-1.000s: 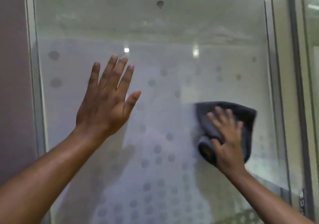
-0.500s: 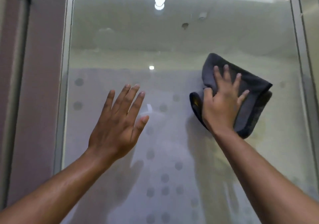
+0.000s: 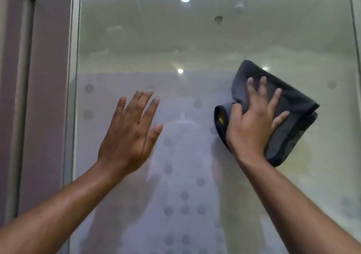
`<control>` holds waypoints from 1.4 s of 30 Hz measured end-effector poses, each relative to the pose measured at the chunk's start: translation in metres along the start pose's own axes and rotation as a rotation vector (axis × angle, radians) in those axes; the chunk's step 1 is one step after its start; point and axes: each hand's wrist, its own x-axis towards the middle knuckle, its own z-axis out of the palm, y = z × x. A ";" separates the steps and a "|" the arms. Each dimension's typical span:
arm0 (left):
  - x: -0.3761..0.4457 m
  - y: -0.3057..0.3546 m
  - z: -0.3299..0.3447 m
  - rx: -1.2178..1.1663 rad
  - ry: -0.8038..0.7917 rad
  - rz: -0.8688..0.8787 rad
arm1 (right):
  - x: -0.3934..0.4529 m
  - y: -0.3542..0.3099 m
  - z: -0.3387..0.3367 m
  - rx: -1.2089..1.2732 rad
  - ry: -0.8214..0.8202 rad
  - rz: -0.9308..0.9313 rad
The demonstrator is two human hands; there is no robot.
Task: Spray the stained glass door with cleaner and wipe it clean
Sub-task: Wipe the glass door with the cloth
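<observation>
The glass door (image 3: 195, 44) fills the view, hazy, with a frosted lower band patterned in grey dots. My right hand (image 3: 252, 122) lies flat on a folded dark grey cloth (image 3: 289, 115) and presses it against the glass on the right side, at about the top edge of the frosted band. A bit of yellow shows inside the cloth's left fold. My left hand (image 3: 130, 134) rests flat on the glass left of centre, fingers spread and holding nothing. No spray bottle is in view.
A metal door frame (image 3: 73, 97) runs down the left side, with a mauve wall (image 3: 45, 97) beyond it. Another frame edge (image 3: 354, 38) stands at the far right. Ceiling lights reflect in the upper glass.
My right hand has carried the cloth up the glass from the lower right into the upper part of the frosted band. The view has tilted upward. My left hand stays flat on the glass.
</observation>
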 end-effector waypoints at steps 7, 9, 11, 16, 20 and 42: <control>-0.002 -0.004 -0.002 -0.051 0.016 0.034 | -0.075 0.009 0.006 -0.129 -0.406 -0.834; -0.002 -0.007 -0.001 -0.039 0.018 0.062 | -0.062 0.028 -0.002 -0.096 -0.279 -0.561; -0.004 -0.009 0.001 -0.022 0.013 0.084 | -0.060 0.050 -0.014 -0.021 -0.078 -0.112; -0.004 -0.007 0.004 0.014 0.022 0.097 | -0.130 0.013 0.015 -0.004 0.133 0.196; -0.004 -0.009 0.003 0.021 0.025 0.108 | -0.180 0.020 0.006 -0.172 -0.348 -0.558; -0.013 -0.006 0.005 0.049 0.057 0.874 | -0.278 0.071 0.009 0.097 0.360 0.627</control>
